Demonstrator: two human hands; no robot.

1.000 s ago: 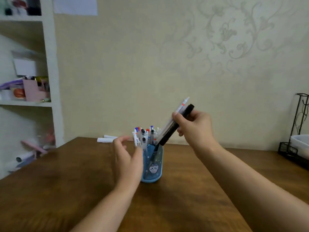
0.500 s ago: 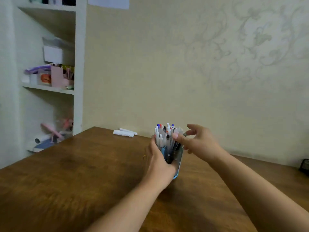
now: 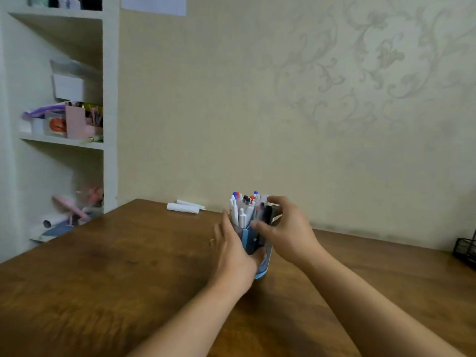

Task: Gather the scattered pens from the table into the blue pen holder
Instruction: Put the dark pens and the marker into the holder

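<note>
- Head view: the blue pen holder (image 3: 262,266) stands mid-surface, crammed with pens (image 3: 244,210).
- The left hand (image 3: 231,251) wraps the holder's near-left side, thumb curled round it.
- The right hand (image 3: 286,228) curls over the pen tops at the right; whether it pinches the black marker (image 3: 268,213) I cannot tell.
- Risk: pressing the bundle sideways could tip the full holder and spill pens over the wooden surface (image 3: 103,279).
- Two white tubes (image 3: 184,207) lie at the far edge; missing them could leave the job unfinished if they are pens.
</note>
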